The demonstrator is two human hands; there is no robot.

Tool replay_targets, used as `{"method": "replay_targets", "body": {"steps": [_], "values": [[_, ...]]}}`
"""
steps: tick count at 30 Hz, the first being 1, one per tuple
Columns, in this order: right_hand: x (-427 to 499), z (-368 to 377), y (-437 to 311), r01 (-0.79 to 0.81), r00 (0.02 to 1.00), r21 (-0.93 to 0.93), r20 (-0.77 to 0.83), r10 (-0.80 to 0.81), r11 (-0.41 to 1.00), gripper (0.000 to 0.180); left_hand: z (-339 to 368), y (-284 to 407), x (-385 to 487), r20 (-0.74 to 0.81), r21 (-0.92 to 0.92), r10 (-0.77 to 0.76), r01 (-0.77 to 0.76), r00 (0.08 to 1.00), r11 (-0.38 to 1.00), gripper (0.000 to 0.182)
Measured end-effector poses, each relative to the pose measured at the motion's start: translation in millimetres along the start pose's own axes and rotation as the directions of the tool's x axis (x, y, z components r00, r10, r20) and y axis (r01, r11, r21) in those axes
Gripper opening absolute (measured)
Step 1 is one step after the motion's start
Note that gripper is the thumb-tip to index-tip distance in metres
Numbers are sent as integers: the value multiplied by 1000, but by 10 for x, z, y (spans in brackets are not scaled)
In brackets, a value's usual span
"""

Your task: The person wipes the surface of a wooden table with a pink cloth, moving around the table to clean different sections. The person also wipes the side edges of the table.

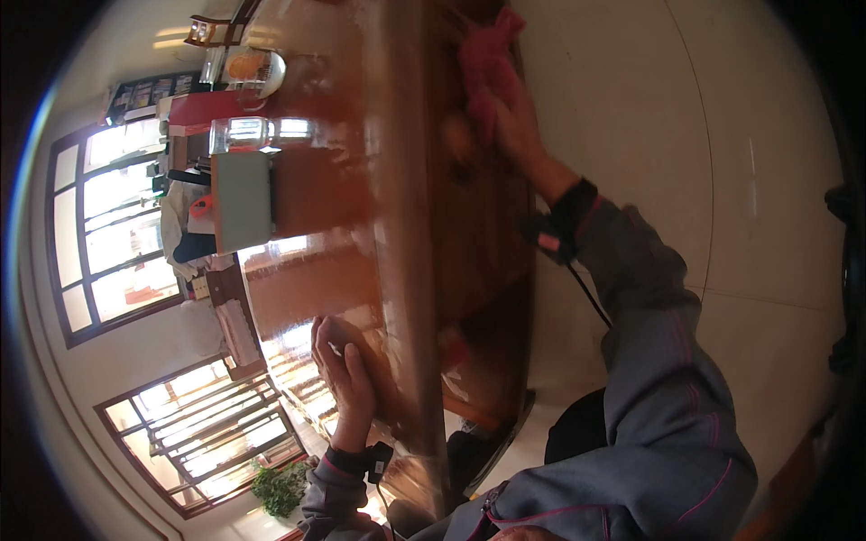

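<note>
My left hand [345, 379] rests on the glossy top of a brown wooden table [318, 270], palm down, holding nothing visible, with fingers and thumb apart. A pink cloth [487, 61] is gripped in my right hand [511, 125], lower down against the dark wooden side below the table edge; the hand and cloth are partly blurred. Each wrist wears a black band with a small device and cable. Grey sleeves with pink seams cover both arms.
On the tabletop stand a grey-green box [243, 203], a clear glass vessel [240, 135], a red box [210, 108] and a white-and-orange object [254, 67]. A potted plant [281, 487] stands beyond my left arm. Light floor tiles [622, 135] lie beside the table.
</note>
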State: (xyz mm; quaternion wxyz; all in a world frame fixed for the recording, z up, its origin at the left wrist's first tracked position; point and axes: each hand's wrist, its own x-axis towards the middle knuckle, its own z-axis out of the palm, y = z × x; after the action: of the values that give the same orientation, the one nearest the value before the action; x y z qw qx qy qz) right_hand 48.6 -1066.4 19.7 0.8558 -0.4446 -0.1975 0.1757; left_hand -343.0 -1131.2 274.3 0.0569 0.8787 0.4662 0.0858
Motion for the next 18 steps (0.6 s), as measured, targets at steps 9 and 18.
{"method": "replay_targets", "body": {"steps": [9,18], "values": [[-2424,-241,-885,350,848,-357,514,-130,866,66,-17,33,12,14,-33,20,-19,1000,999,52],[-1134,-26,215,51,997,-441,-37,-75,896,67,-12,2,-16,30,-51,-30,32,999,998,52]]}}
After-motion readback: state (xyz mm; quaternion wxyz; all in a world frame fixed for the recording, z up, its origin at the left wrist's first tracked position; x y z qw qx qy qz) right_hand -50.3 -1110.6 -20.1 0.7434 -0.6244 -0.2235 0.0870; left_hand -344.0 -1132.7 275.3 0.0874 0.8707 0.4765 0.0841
